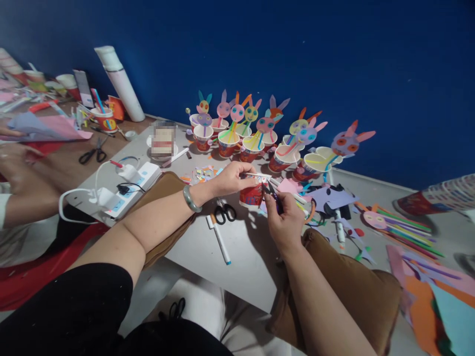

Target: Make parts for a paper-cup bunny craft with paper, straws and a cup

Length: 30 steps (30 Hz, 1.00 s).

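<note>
My left hand (236, 177) grips a red paper cup (251, 197) with a white rim, thumb along its upper edge. My right hand (285, 217) is closed around dark scissors (272, 193), whose tips meet the right side of the cup near the rim. On the table just below my left hand lie black-handled scissors (225, 212). Close by is a white marker (220, 240) with a blue end. Behind the cup stand several paper cups (229, 143), each holding a colourful paper rabbit head (237, 113) on a strip. My fingers partly hide the held cup.
Paper scraps (204, 173) and a purple paper sheet (330, 198) are strewn around. A power strip (135, 190) sits at the left, brown cushions (345, 282) at the table's front. Stacked cups (438, 195) lie at the right. Another person's arm (29, 183) is at the far left.
</note>
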Tool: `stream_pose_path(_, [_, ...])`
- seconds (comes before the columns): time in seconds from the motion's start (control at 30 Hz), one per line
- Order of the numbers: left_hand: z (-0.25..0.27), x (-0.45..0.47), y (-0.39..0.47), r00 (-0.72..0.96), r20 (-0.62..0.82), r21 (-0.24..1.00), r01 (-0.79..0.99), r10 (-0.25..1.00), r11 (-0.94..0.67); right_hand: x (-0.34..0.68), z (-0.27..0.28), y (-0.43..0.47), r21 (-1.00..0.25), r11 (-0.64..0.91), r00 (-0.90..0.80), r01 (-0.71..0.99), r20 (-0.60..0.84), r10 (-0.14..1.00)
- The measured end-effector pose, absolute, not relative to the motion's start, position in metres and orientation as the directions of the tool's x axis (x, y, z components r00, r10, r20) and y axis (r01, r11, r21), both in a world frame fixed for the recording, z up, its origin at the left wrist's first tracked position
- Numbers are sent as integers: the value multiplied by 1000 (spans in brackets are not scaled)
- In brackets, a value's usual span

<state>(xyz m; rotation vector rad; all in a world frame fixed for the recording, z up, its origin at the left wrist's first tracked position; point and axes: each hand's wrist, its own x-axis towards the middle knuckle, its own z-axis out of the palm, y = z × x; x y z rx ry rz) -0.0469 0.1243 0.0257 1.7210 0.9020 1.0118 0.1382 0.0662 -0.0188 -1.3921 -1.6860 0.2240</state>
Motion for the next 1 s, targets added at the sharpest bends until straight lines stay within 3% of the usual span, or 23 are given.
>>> stream_pose_path(0.33, [27, -46, 123, 448, 264, 933, 105, 854, -343, 141, -20, 66, -619, 276, 74, 736, 478, 875])
stream_pose_path(0.67, [33, -47, 121, 483, 204, 956, 89, 852, -280, 146, -23, 67, -401, 333, -25, 853, 606, 795])
stream_pose_path(1.0, [37, -51, 124, 527, 130, 966, 124, 840, -227, 148, -19, 64, -271, 356, -136, 894, 593, 793])
